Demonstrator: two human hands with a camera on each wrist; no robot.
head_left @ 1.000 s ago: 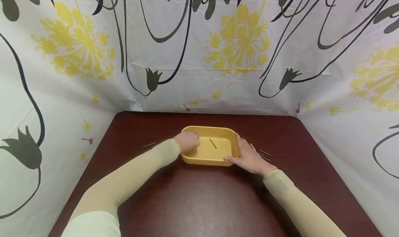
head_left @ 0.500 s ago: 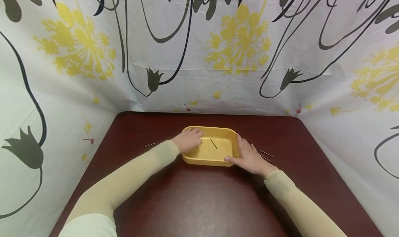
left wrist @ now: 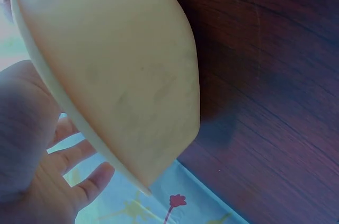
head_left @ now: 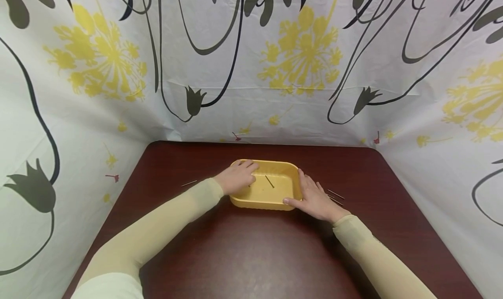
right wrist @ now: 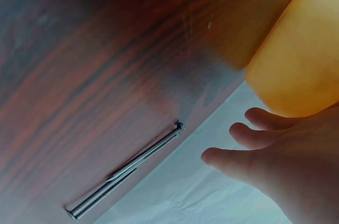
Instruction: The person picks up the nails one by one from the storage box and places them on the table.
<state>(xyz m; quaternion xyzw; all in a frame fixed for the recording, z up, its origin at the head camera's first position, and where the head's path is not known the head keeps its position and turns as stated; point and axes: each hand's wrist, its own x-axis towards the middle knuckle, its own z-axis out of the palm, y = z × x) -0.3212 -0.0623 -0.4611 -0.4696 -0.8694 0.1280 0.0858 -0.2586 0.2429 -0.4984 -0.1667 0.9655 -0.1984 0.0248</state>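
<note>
A yellow plastic tub [head_left: 271,194] sits on the table between my hands, with a nail [head_left: 269,181] lying on its floor. My left hand [head_left: 236,177] reaches over the tub's left end, its fingers spread above the inside and nothing seen in them. A small dark tip shows below these fingers, too small to identify. My right hand [head_left: 314,198] rests against the tub's right end, thumb at the near rim and fingers extended along the outside. Several metal nails [right wrist: 127,171] lie together on the table beside this hand in the right wrist view.
Another thin nail [head_left: 189,183] lies on the dark red-brown table [head_left: 251,255], left of the tub. A white cloth [head_left: 251,63] with flower prints hangs behind the table and along both sides.
My left hand has gone from a fist-like shape inside the tub to spread fingers over it, shifting slightly. The right hand and the tub have hardly moved.
</note>
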